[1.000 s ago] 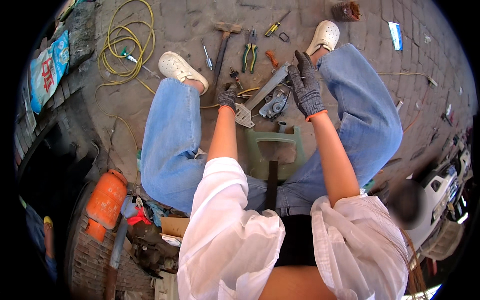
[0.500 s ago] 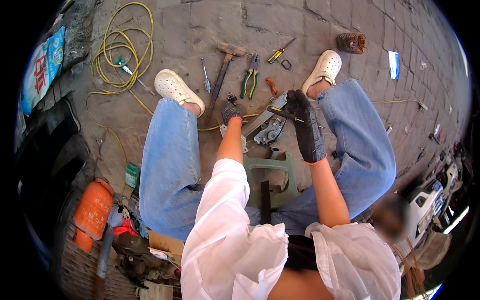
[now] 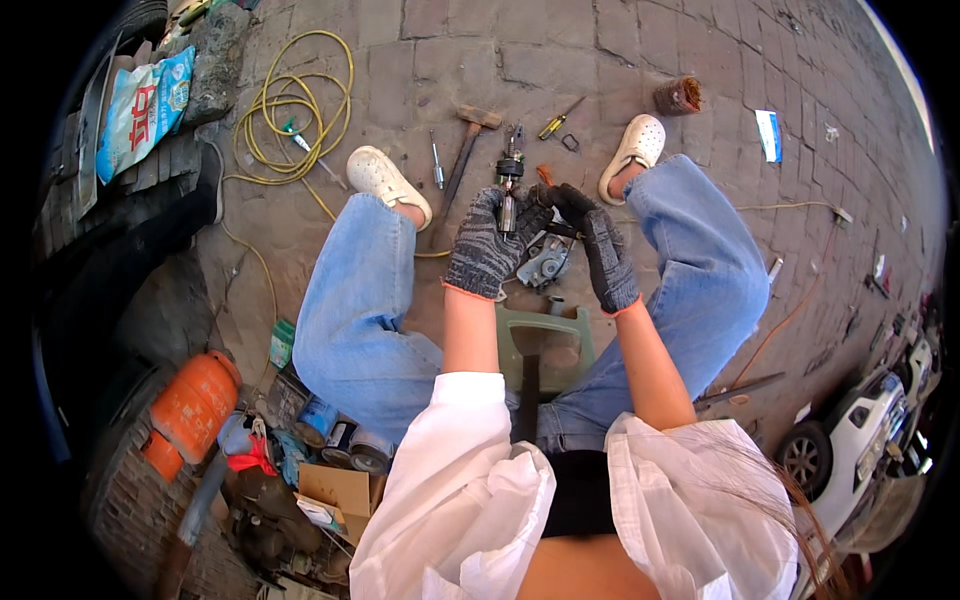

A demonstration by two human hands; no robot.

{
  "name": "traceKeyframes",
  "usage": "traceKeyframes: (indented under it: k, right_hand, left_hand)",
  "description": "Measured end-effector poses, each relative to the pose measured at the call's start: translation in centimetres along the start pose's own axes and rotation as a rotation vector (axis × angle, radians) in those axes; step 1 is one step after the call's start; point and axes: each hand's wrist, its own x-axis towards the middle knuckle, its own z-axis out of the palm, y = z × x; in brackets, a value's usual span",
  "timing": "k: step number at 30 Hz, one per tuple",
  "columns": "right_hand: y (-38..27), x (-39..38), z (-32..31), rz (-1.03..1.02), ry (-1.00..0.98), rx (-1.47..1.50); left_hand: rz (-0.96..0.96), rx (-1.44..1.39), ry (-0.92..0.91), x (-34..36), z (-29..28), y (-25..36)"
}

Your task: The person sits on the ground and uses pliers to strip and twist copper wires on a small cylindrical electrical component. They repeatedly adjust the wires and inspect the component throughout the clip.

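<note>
My gloved left hand (image 3: 487, 246) grips a dark and silver cylindrical metal part (image 3: 509, 168), held upright with its top pointing away from me. Close beside it, my gloved right hand (image 3: 604, 248) has its fingers curled round a screwdriver (image 3: 566, 231), mostly hidden by the glove. The fingertips of both hands nearly meet. Beneath them lies a grey metal mechanism (image 3: 545, 264), partly covered by the hands. Farther off on the ground are a hammer (image 3: 466, 150), a thin metal rod tool (image 3: 437, 164) and a yellow-and-black screwdriver (image 3: 556, 122). The pliers are largely hidden behind the held part.
A green plastic stool (image 3: 578, 335) stands between my legs. Coiled yellow hose (image 3: 345, 95) lies far left, a rusty can (image 3: 678, 96) far right. An orange gas cylinder (image 3: 196, 405) and open cardboard box (image 3: 342, 494) are at the near left; a white car (image 3: 850, 430) is at right.
My left hand has turned and risen toward me, bringing the cylindrical part up above the ground. My right hand has moved left to meet it, with the screwdriver now mostly hidden.
</note>
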Motion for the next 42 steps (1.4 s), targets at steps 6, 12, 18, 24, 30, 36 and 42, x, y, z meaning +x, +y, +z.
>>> traceKeyframes:
  k: [6, 12, 18, 24, 30, 36, 42]
  right_hand:
    - [-6.4, -5.6, 0.3, -0.032, -0.114, 0.364]
    - [-9.4, -9.8, -1.3, 0.140, 0.159, 0.970]
    - [-6.1, -12.6, -3.0, 0.760, 0.034, 1.221]
    - [-10.1, -18.0, 2.8, 0.624, -0.045, 0.988]
    - [-20.0, -21.7, 3.4, 0.265, -0.160, 0.426]
    - [-23.8, -25.2, 4.5, -0.021, -0.175, -0.080]
    - [-25.3, -27.5, 5.1, -0.012, -0.136, -0.188]
  left_hand:
    - [0.152, 0.150, -0.052, -4.2, -0.6, -1.5]
    - [0.261, -0.064, 0.278, -5.9, -4.9, 0.7]
    - [0.599, 0.675, 0.207, -7.8, -8.4, -0.5]
    - [0.083, -0.134, -0.199, -19.1, -3.0, -2.0]
    - [0.162, -0.163, -0.276, -29.0, 1.9, -3.1]
    - [0.354, 0.101, -0.443, -35.2, 4.1, -4.6]
    - [0.476, 0.260, -0.514, -37.9, 4.1, -5.1]
